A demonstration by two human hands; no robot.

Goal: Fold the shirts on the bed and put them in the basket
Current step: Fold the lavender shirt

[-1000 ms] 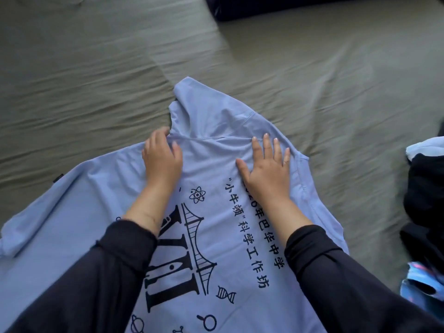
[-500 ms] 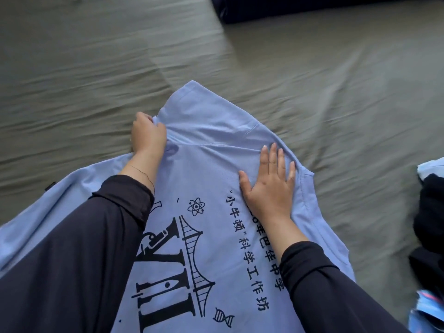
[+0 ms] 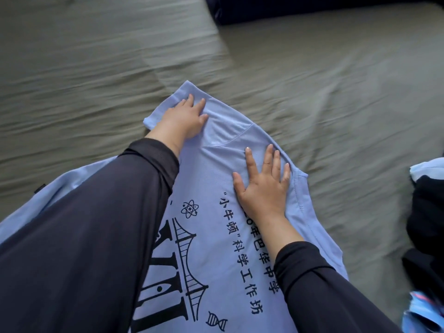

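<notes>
Olive-green sheet on the bed (image 3: 312,75), creased all over, w/ a dark pillow (image 3: 312,6) at the far edge.

Vs half a sec ago: your left hand (image 3: 181,121) was curled at the shirt's left edge by the sleeve seam; it's now farther out, flat on the folded-over sleeve (image 3: 216,121) near its tip. Your right hand (image 3: 263,186) has barely shifted, same spot above the printed characters.

Nearest you, the light-blue shirt (image 3: 216,260) lies flat on the bed, print side up: black bridge graphic, atom, DNA helix, a column of Chinese text. Its long axis runs from bottom-left by your body up toward the far centre, tilted a bit right; the sleeve end points away from you. Its left side is under your dark left sleeve (image 3: 84,236).

Right hand: open, palm down, fingers spread, pressing the cloth, grasping nothing. Left hand: open too, fingers flat on the sleeve, thumb hidden, no pinch visible.

Right edge: a heap of dark and pale-blue clothes (image 3: 427,212), apart from the shirt.
</notes>
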